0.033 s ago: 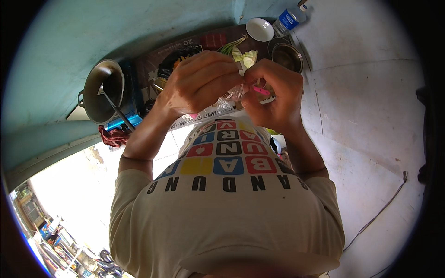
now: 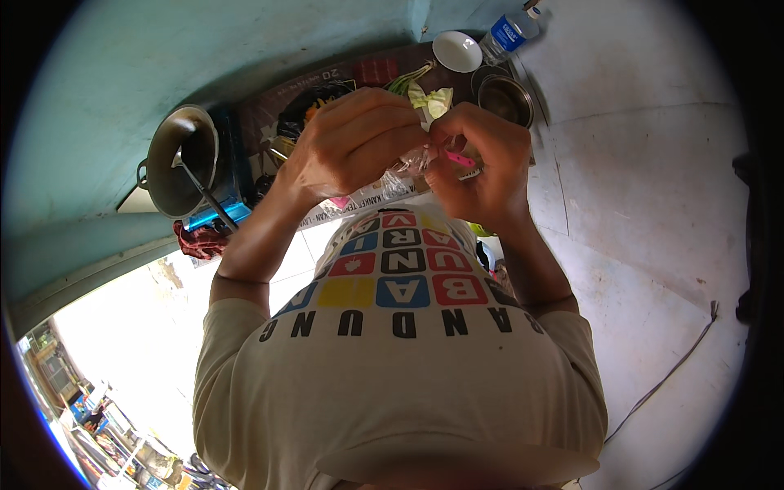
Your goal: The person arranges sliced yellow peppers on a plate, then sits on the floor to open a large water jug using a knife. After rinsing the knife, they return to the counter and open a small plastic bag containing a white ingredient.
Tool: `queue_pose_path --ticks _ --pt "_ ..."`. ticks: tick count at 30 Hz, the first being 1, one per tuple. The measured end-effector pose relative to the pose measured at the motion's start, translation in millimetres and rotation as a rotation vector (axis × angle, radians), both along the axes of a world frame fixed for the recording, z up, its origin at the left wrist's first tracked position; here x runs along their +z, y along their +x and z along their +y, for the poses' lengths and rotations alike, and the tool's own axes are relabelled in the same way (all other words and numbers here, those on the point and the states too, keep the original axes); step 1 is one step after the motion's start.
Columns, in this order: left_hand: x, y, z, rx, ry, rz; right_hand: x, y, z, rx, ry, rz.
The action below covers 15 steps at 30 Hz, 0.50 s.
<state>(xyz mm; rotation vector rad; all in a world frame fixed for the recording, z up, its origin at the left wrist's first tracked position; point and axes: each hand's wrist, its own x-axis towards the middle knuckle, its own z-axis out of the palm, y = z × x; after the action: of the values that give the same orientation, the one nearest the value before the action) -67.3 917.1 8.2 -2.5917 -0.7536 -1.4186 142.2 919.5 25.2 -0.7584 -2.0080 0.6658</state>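
Observation:
Both hands are raised in front of my chest, over the near side of the table, with their fingertips meeting. My left hand (image 2: pixel 359 139) is closed, its fingers bent over a crinkled clear plastic bag (image 2: pixel 411 165). Thumb and forefinger of my right hand (image 2: pixel 490 155) pinch at the bag's right end, forming a loop. What lies inside the bag is mostly hidden by my left hand. Through the loop shows a small bright pink thing (image 2: pixel 460 158), whose kind I cannot make out. Beyond my fingers lie pale cabbage pieces (image 2: pixel 438 101) and green stalks (image 2: pixel 408 79).
At the left a wok (image 2: pixel 159 159) holding a long-handled utensil (image 2: pixel 200 185) sits on a blue stove (image 2: pixel 233 208). A black plastic bag (image 2: pixel 292 122) lies behind my left hand. A white bowl (image 2: pixel 457 52), a water bottle (image 2: pixel 510 37) and a metal pot (image 2: pixel 508 102) stand at the back right.
My right hand has shifted very slightly to the left. Both hands keep their hold on the plastic bag.

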Motion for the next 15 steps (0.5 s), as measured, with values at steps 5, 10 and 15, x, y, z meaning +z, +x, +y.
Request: queue_pose_path --ticks 5,10,15 --pt "-48.0 8.4 12.8 -0.086 -0.267 -0.05 -57.0 6.2 8.9 0.01 -0.242 0.098" --pt "-94.1 18.2 23.2 -0.103 -0.422 -0.031 -110.7 14.4 17.8 0.057 -0.507 0.377" --pt "-112.8 27.7 30.2 -0.128 -0.474 0.006 -126.3 32.0 29.5 0.107 -0.52 0.268"
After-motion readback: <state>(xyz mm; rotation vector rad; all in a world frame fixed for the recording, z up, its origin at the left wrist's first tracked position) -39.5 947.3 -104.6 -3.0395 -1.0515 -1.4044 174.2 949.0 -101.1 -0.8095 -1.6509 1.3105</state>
